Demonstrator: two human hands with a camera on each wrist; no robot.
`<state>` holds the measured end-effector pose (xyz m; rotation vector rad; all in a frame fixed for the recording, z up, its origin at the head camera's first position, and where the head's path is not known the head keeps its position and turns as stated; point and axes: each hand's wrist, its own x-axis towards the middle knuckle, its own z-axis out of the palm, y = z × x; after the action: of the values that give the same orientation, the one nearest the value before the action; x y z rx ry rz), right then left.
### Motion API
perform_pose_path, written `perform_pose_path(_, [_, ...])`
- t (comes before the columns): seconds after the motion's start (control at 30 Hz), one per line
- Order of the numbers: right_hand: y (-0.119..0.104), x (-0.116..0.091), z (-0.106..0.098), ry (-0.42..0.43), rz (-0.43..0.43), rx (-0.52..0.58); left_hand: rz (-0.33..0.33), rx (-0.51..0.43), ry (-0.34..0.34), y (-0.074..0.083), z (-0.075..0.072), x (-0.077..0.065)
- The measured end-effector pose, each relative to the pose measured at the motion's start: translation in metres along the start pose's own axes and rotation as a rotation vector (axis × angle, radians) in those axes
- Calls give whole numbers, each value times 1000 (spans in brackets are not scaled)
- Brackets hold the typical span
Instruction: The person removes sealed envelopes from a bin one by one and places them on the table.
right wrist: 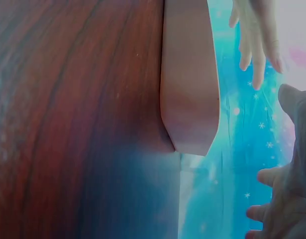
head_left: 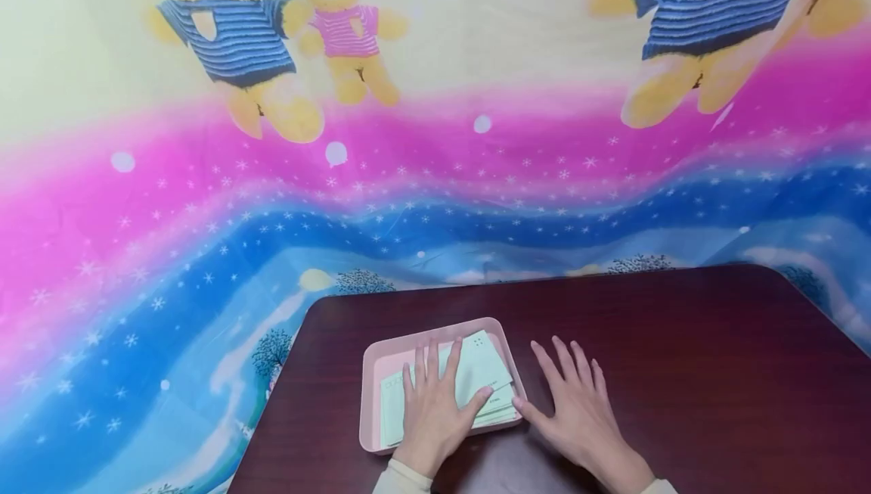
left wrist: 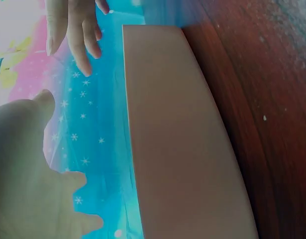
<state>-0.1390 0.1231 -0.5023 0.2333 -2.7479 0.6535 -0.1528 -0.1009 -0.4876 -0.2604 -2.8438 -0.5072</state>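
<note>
A shallow pink tray lies on the table with several pale green cards inside, stacked unevenly and bearing small dark print and dots. Over the tray, my left hand has its fingers spread and straight, covering part of the cards in the head view. My right hand is just beyond the tray's right side, fingers spread, its thumb near the tray's corner. Both wrist views show the tray's outer wall from the side, with the hands raised above its rim. Neither hand holds anything.
The dark red-brown wooden table has rounded far corners. Behind and to the left hangs a cloth backdrop printed with teddy bears, snowflakes and pink and blue bands.
</note>
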Motion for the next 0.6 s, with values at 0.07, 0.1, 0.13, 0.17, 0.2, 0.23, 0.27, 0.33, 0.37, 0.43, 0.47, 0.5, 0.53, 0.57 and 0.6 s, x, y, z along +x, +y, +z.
perform_pose_path(0.07, [0,0,1,22,-4,-3,1,13,11,0,0,1])
perform_pose_path(0.1, [-1,1,1,33,-4,-3,1,19,15,-1,0,1])
perform_pose_path(0.13, [-1,1,0,43,-2,-1,3,25,21,-1,0,1])
perform_pose_path(0.17, [-2,2,0,52,1,0,6,26,32,-1,0,2])
perform_pose_path(0.2, [-2,2,-1,58,4,2,6,28,39,-1,0,2])
perform_pose_path(0.23, [-3,2,-2,61,8,6,6,30,47,-1,0,2])
perform_pose_path(0.27, [-4,3,-3,60,15,11,5,29,55,-2,-1,3])
perform_pose_path(0.33, [-5,3,-4,49,32,20,0,23,68,-2,-1,3])
perform_pose_path(0.37, [-5,3,-4,44,41,25,-3,20,73,-3,-1,3])
perform_pose_path(0.43, [-6,3,-5,30,61,34,-9,22,79,-3,-1,3])
perform_pose_path(0.47, [-7,3,-5,25,70,36,-9,24,83,-3,0,4])
perform_pose_path(0.5, [-7,3,-4,20,78,39,-10,27,86,-3,-1,4])
perform_pose_path(0.53, [-8,3,-4,16,84,41,-8,30,90,-3,0,4])
perform_pose_path(0.57, [-9,2,-3,14,87,45,-7,31,92,-2,0,4])
perform_pose_path(0.6, [-9,2,-3,10,88,47,-5,31,94,-2,0,4])
